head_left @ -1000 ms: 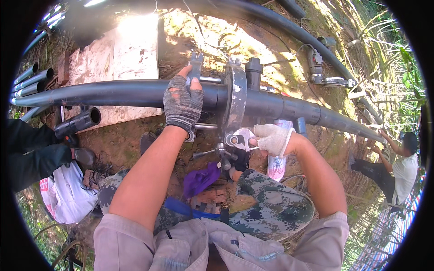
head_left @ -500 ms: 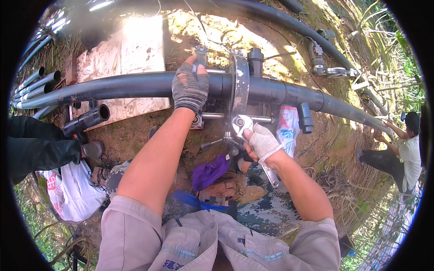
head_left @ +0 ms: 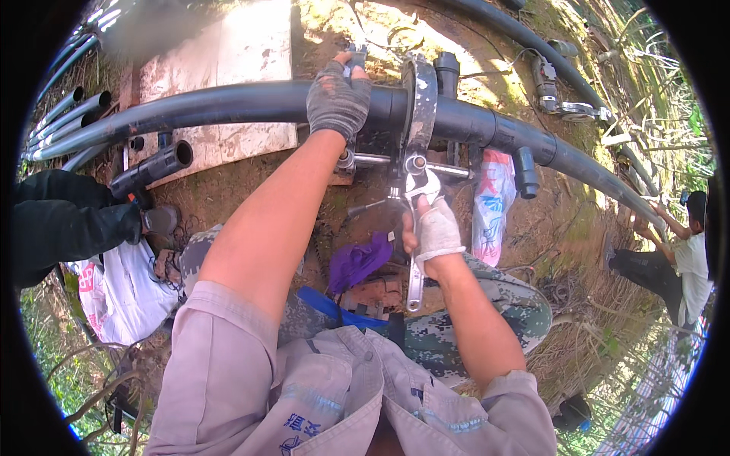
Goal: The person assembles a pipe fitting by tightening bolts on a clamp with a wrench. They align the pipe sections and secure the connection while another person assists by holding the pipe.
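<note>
The gloved right hand [head_left: 435, 228] grips a silver wrench [head_left: 416, 228], its head set on a bolt [head_left: 415, 163] below the metal flange [head_left: 420, 99]. The gloved left hand [head_left: 338, 99] clasps the black pipe [head_left: 228, 106] just beside that flange, above bare soil.

reaching forward with the bare left arm, left hand [head_left: 338, 99] in a grey glove, fingers curling over and gripping downward. bending the right arm at the elbow, right hand [head_left: 435, 228] in a white glove, closing in a fist, thumb pointing up.
</note>
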Demonstrator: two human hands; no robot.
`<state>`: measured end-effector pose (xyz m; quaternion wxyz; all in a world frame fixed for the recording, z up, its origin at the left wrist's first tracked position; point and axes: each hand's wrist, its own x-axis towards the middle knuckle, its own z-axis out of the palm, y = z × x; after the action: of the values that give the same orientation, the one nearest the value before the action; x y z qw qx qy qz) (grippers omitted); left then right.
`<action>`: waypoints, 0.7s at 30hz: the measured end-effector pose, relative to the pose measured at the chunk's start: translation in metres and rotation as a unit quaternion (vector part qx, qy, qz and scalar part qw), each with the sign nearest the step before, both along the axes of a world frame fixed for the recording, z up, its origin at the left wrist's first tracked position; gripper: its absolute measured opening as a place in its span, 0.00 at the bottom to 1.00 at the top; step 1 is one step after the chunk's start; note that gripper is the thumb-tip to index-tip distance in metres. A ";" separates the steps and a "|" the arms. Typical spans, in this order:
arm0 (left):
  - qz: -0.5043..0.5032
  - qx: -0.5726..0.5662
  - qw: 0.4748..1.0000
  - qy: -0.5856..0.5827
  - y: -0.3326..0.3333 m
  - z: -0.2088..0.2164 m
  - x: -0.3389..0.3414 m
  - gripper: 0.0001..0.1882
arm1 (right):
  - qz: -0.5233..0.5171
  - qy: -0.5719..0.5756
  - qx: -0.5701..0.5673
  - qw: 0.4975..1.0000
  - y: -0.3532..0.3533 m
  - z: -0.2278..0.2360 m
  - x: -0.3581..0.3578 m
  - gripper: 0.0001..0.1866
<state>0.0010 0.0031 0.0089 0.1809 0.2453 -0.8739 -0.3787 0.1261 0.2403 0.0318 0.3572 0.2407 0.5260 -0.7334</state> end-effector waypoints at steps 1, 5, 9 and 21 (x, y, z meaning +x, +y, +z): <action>0.001 0.005 1.000 0.002 0.000 -0.001 0.001 0.23 | 0.035 -0.022 0.040 0.998 0.010 0.009 -0.008 0.11; 0.008 0.022 1.000 0.019 -0.001 -0.003 0.001 0.24 | 0.197 0.017 0.113 0.974 0.034 0.026 -0.051 0.11; 0.015 0.027 0.999 0.032 0.000 -0.002 0.003 0.24 | 0.304 0.041 0.133 0.942 0.042 0.032 -0.089 0.11; 0.025 0.033 0.998 0.047 0.001 -0.005 0.001 0.22 | -0.168 0.038 -0.051 0.984 -0.068 -0.036 0.016 0.18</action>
<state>0.0017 0.0041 0.0035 0.2225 0.2548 -0.8451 -0.4140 0.1419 0.1720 -0.0046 0.2207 0.2795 0.4531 -0.8172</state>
